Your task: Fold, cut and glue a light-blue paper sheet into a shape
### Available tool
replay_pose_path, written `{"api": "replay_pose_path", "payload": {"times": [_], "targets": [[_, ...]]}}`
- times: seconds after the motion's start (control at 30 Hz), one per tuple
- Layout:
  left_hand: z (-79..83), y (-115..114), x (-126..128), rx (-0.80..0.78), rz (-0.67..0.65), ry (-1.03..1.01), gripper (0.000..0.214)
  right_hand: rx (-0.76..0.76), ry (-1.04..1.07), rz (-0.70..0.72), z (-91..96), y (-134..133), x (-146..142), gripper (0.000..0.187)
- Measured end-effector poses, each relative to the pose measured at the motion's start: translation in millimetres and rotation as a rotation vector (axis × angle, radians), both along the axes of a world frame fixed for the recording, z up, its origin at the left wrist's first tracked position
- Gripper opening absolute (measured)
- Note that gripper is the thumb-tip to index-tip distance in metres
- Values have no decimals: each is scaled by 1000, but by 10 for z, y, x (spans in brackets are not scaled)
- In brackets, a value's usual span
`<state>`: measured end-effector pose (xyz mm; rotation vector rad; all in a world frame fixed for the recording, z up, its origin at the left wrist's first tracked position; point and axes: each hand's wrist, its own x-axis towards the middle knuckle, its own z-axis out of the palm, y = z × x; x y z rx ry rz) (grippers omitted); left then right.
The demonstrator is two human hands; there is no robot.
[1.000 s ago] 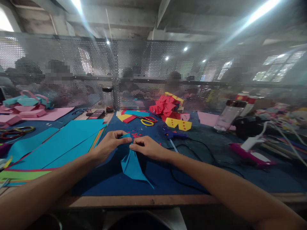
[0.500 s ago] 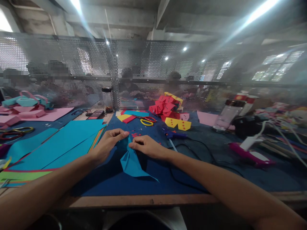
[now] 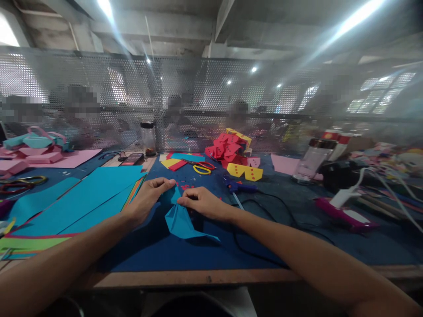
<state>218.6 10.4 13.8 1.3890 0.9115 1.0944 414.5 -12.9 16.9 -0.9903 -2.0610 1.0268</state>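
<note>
Between my hands is a piece of folded blue paper (image 3: 181, 222), pleated near the top and flaring to a thin pointed tail at the lower right. My left hand (image 3: 153, 193) pinches its upper left part between thumb and forefinger. On its right side, my right hand (image 3: 205, 201) grips a fold, thumb over the curled fingers. The paper's far edge is partly hidden behind the fingers. Just beyond my hands lie small red paper scraps (image 3: 187, 187) on the dark blue table mat (image 3: 142, 255).
Blue sheets (image 3: 99, 198) lie stacked at left. Farther back are yellow-and-red-handled scissors (image 3: 202, 169), red folded paper pieces (image 3: 228, 147) and a yellow cut piece (image 3: 245, 171). A blue glue gun (image 3: 243, 186) with a trailing black cord lies right. A glass bottle (image 3: 315, 160) stands beyond.
The lower part of the blue paper has lifted slightly, its tail rising and bending straighter to the right. Both hands stay almost in place, still pinching it.
</note>
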Motion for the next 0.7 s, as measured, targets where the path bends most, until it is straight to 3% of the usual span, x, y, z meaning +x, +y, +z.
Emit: {"api": "replay_pose_path", "payload": {"times": [0.23, 0.37, 0.43, 0.57, 0.7], "targets": [[-17, 34, -30, -46, -42, -53, 40, 50, 6, -35, 21, -35, -12, 48], [21, 38, -17, -186, -51, -117, 35, 128, 157, -63, 44, -47, -21, 23], [26, 44, -8, -230, -46, -143, 33, 211, 193, -74, 37, -43, -19, 12], [-13, 71, -4, -299, -39, -158, 28, 422, 127, -52, 17, -52, -20, 11], [-49, 69, -5, -316, -107, -165, 29, 498, 103, -10, 4, -62, -27, 6]]}}
